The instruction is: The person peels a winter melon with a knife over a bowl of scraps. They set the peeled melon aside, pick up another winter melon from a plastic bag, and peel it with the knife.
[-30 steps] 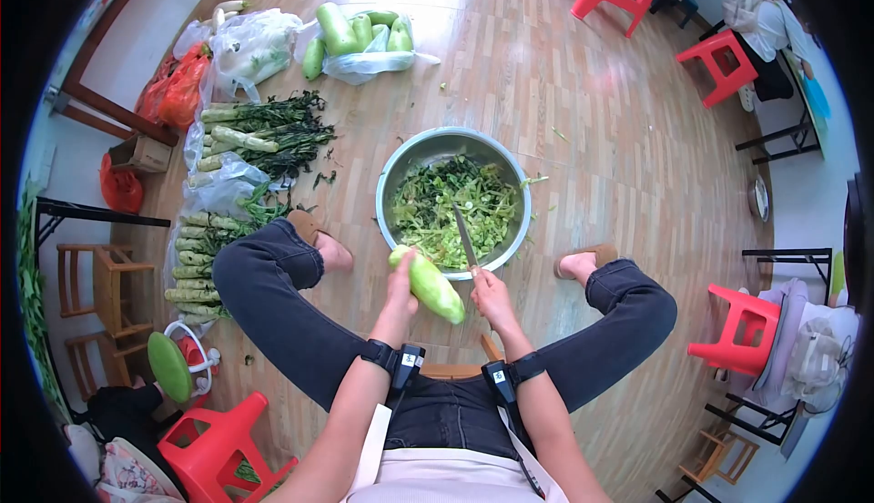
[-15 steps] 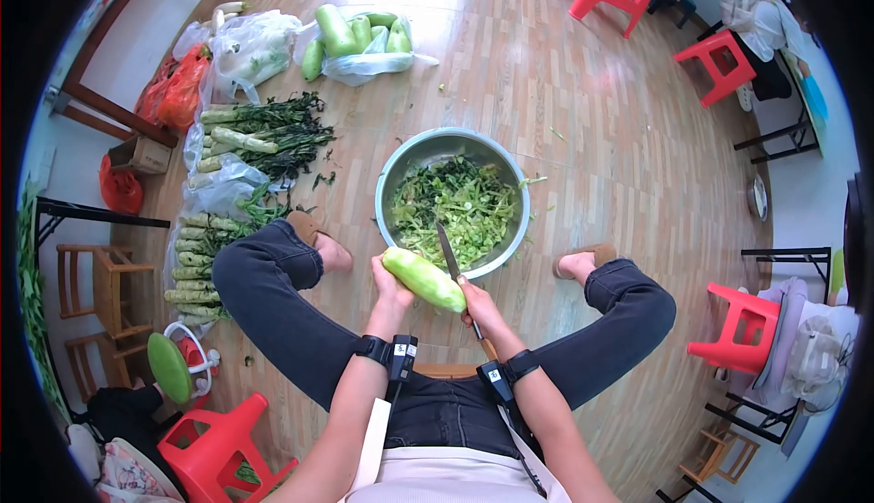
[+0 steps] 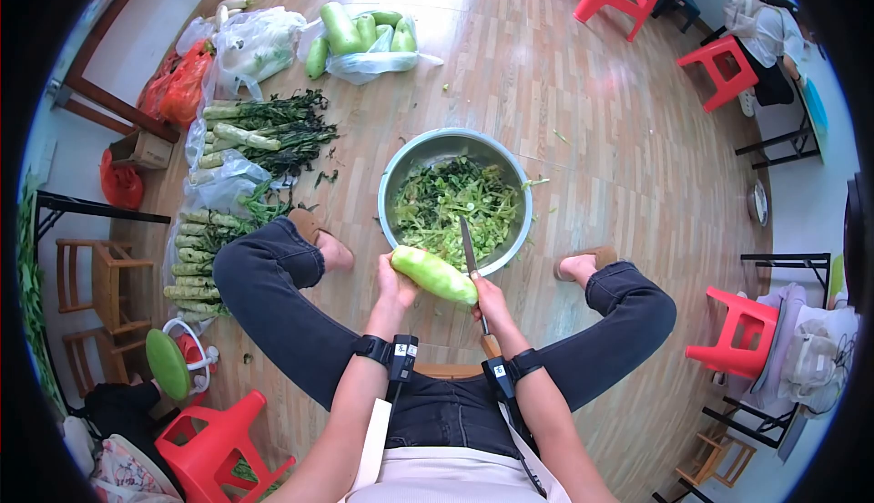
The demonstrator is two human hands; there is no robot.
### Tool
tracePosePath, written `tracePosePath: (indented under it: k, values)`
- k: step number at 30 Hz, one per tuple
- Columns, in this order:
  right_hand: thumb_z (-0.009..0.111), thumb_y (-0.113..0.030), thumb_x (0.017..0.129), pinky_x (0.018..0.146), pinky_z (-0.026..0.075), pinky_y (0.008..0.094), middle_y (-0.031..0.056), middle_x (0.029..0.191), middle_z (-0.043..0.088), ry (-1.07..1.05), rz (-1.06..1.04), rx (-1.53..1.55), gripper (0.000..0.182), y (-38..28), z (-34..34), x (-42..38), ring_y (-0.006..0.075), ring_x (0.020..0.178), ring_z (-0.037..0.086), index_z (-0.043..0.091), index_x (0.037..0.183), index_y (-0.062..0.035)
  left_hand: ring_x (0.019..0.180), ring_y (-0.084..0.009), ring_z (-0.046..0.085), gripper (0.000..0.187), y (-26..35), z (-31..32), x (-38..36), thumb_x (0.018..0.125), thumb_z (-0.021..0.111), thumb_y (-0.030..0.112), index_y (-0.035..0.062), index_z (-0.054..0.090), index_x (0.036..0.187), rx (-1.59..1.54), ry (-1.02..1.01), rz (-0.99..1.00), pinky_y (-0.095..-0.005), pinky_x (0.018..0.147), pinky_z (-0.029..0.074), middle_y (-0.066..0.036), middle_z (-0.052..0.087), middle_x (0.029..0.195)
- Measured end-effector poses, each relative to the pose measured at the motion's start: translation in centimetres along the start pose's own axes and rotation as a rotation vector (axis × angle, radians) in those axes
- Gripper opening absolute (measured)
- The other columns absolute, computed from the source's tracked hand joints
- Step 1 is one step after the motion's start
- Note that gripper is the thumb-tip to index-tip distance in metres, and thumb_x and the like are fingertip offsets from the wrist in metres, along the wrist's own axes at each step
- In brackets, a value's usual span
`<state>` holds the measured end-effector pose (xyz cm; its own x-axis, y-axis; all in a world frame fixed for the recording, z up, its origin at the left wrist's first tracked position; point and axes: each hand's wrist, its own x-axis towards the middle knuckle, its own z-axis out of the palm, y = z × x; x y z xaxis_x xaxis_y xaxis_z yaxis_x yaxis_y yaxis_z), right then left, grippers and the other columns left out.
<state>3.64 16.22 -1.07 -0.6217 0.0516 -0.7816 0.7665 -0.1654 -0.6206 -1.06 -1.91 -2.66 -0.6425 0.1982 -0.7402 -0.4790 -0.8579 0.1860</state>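
Note:
My left hand (image 3: 397, 284) is wrapped around one end of a pale green, peeled-looking gourd (image 3: 435, 274), held slanting over the near rim of a metal basin (image 3: 390, 152). My right hand (image 3: 492, 301) is closed on a knife (image 3: 468, 241) at the gourd's other end. The knife's blade points away from me over the basin, and its wooden handle (image 3: 492, 348) shows below the hand, by the wrist. Inside the basin lie green peelings and leafy scraps (image 3: 455, 203). The fingertips under the gourd are hidden.
Leafy green stalks (image 3: 246, 134) lie on plastic at the left. Behind them are a bag of whole green gourds (image 3: 341, 31) and an orange bag (image 3: 187, 84). Red stools (image 3: 739, 330) stand around the room. A person (image 3: 769, 39) sits at the far right.
Both hands and the gourd have shifted slightly right. The knife has moved right too, its blade now more upright in view.

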Motion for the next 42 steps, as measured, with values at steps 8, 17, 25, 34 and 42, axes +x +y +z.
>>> tracePosePath:
  k: [8, 17, 25, 34, 42]
  values:
    - [0.044, -0.035, 0.087, 0.032, 0.029, 0.0212, -0.0022, 0.051, 0.042, 0.067, -0.053, 0.153, 0.032, -0.9, -1.2, 0.6, 0.0068, 0.033, 0.034, 0.055, 0.093, -0.0050, 0.111, -0.0262, 0.041, 0.055, -0.4, 1.8, -1.4, 0.081, 0.042, 0.050, 0.0099, 0.041, 0.118, 0.255, 0.002, -0.060, -0.0478, 0.093, 0.030, -0.011, 0.043, 0.120]
    - [0.045, -0.036, 0.087, 0.034, 0.032, 0.0207, -0.0019, 0.053, 0.041, 0.046, -0.055, 0.256, 0.035, -1.6, -1.3, 0.6, 0.0060, 0.037, 0.036, 0.049, 0.106, -0.0063, 0.111, -0.0272, 0.041, 0.063, -1.6, -1.0, 0.3, 0.074, 0.061, 0.046, 0.0088, 0.039, 0.119, 0.364, 0.213, -0.017, -0.0479, 0.094, 0.030, -0.010, 0.042, 0.119]
    - [0.048, -0.035, 0.086, 0.035, 0.034, 0.0207, -0.0017, 0.052, 0.042, 0.076, -0.050, 0.255, 0.030, -1.1, -1.7, 1.7, 0.0057, 0.037, 0.038, 0.047, 0.098, -0.0070, 0.111, -0.0254, 0.041, 0.064, -1.2, -3.7, 2.0, 0.072, 0.064, 0.044, 0.0077, 0.039, 0.119, 0.272, 0.375, 0.194, -0.0422, 0.095, 0.032, -0.010, 0.044, 0.118]
    - [0.052, -0.034, 0.084, 0.033, 0.033, 0.0196, -0.0022, 0.053, 0.044, 0.071, -0.042, 0.158, 0.026, -0.7, -0.8, 2.2, 0.0044, 0.036, 0.038, 0.047, 0.082, -0.0080, 0.096, -0.0224, 0.052, 0.045, -2.3, -5.5, 3.3, 0.072, 0.068, 0.022, 0.0020, 0.049, 0.108, 0.340, 0.528, 0.168, -0.0368, 0.080, 0.047, -0.010, 0.052, 0.106]
    - [0.052, -0.033, 0.085, 0.034, 0.032, 0.0193, -0.0029, 0.053, 0.043, 0.083, 0.006, 0.206, 0.025, -0.8, -1.0, 2.5, 0.0040, 0.036, 0.037, 0.049, 0.086, -0.0083, 0.094, -0.0216, 0.053, 0.040, -0.5, -5.0, 6.4, 0.074, 0.066, 0.024, 0.0048, 0.052, 0.106, 0.289, 0.539, 0.129, -0.0325, 0.077, 0.048, -0.009, 0.052, 0.106]
